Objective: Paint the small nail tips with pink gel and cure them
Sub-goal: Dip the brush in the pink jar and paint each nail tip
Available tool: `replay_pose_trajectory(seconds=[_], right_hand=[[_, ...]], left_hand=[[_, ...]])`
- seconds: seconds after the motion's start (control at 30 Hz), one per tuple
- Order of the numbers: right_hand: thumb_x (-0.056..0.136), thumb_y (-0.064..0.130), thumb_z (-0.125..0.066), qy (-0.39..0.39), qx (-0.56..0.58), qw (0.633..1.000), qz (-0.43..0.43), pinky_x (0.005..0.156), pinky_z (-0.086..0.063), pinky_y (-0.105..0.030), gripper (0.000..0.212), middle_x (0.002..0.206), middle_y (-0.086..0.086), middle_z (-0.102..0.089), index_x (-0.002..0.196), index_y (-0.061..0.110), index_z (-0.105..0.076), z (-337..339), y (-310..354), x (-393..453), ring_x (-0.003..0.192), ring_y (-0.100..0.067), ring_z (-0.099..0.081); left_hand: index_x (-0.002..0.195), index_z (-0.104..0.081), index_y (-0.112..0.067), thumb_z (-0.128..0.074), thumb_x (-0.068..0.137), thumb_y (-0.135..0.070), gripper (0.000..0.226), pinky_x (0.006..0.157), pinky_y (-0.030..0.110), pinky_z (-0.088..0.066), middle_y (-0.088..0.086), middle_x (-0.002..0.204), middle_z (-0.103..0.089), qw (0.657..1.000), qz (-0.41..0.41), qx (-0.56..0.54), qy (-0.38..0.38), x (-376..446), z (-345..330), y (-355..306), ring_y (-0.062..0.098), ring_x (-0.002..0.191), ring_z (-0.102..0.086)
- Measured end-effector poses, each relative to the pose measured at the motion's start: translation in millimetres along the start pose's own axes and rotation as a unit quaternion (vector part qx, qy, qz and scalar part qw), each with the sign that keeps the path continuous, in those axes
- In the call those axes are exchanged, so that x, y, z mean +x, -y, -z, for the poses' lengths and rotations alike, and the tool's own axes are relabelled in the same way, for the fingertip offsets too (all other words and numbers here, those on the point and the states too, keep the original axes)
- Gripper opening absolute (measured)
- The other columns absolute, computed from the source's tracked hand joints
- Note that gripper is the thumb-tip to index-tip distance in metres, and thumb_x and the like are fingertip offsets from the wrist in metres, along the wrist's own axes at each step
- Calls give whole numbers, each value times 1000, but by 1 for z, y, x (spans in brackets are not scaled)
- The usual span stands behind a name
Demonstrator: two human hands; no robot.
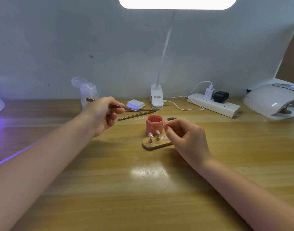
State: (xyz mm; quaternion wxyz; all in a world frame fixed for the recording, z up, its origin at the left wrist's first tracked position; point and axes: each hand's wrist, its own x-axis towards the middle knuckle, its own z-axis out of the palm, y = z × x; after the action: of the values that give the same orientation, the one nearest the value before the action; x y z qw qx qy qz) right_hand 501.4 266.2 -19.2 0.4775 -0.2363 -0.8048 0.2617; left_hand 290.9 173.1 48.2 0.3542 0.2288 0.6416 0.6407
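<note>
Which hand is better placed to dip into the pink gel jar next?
Left. The left hand already grips the brush, pointed toward the open jar; the right hand pinches a nail tip.

Glossy wooden table (143, 189), matt pink plastic jar (154, 125), wooden nail stand (157, 145), glossy white plastic curing lamp (269, 100)

lit brightly from the overhead lamp (177, 3), blown out white. glare patch on the table (148, 171); violet glow at left. soft throughout, bowed at edges.
</note>
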Motion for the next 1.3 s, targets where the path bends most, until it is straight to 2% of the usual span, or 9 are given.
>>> replay_pose_trajectory(seconds=[0.07, 0.17, 0.33, 0.57, 0.7, 0.9, 1.07, 1.2, 1.3], right_hand=[[86, 11, -69, -1, 11, 1000, -11, 64, -52, -37, 5, 70, 1, -67, 89, 9, -72, 0, 0, 0, 64, -11, -60], [86, 12, -69, 2, 31, 999, -23, 66, -53, -39, 6, 72, 2, -67, 92, 11, -71, 0, 0, -1, 67, -14, -63], [86, 15, -70, -3, 30, 999, -23, 65, -54, -42, 5, 74, 2, -69, 91, 16, -70, 1, 0, -2, 68, -17, -66], [87, 14, -70, -2, 22, 1000, -21, 64, -55, -40, 6, 75, 3, -69, 92, 15, -71, 2, -1, -2, 68, -14, -66], [86, 15, -70, -1, 17, 1000, -20, 65, -55, -41, 8, 75, 2, -70, 94, 15, -71, 2, -1, -1, 69, -14, -66], [86, 14, -70, 3, 9, 1000, -10, 66, -55, -39, 10, 77, 0, -70, 96, 10, -72, 2, 0, -2, 70, -13, -66], [86, 14, -69, 1, 8, 1000, -11, 67, -54, -41, 9, 75, -1, -69, 94, 11, -71, 2, 1, -2, 69, -16, -66], [87, 15, -69, 5, 12, 1000, -11, 67, -54, -41, 10, 76, -1, -69, 95, 9, -72, 2, 2, -2, 70, -15, -66], [87, 14, -69, 5, 17, 1000, -12, 68, -54, -41, 11, 77, -2, -70, 95, 8, -72, 2, 2, -2, 71, -16, -66]], left_hand=[[80, -69, -14, -54, 92, -16, 19, 46, 15, -37, -3, 58, -65, 991, -132, -1, 2, -14, -4, 8, 6, 52, -48], [91, -70, -22, -53, 96, -23, 18, 60, 11, -43, -7, 71, -70, 943, -322, 82, 15, -44, -12, 31, -2, 65, -57], [99, -63, -39, -57, 93, -22, 20, 67, 2, -39, -27, 85, -68, 867, -448, 210, 56, -80, -23, 56, -8, 77, -59], [101, -62, -39, -60, 88, -21, 23, 77, 7, -38, -32, 93, -63, 840, -472, 261, 48, -83, -26, 62, -4, 87, -57], [91, -67, -28, -55, 86, -28, 12, 71, 8, -40, -15, 84, -66, 849, -467, 242, 52, -85, -23, 62, 4, 79, -58], [100, -63, -38, -60, 88, -20, 22, 74, 6, -39, -30, 87, -65, 842, -480, 243, 44, -87, -28, 62, -5, 85, -58], [90, -68, -23, -53, 86, -27, 16, 71, 12, -40, -13, 77, -63, 831, -494, 252, 52, -86, -23, 66, 3, 77, -57], [96, -64, -35, -53, 88, -31, 14, 72, 8, -39, -20, 81, -65, 846, -479, 231, 32, -89, -26, 62, 0, 81, -57], [101, -65, -35, -60, 89, -26, 16, 75, 8, -38, -23, 85, -67, 843, -478, 245, 27, -88, -27, 63, -1, 86, -59]])
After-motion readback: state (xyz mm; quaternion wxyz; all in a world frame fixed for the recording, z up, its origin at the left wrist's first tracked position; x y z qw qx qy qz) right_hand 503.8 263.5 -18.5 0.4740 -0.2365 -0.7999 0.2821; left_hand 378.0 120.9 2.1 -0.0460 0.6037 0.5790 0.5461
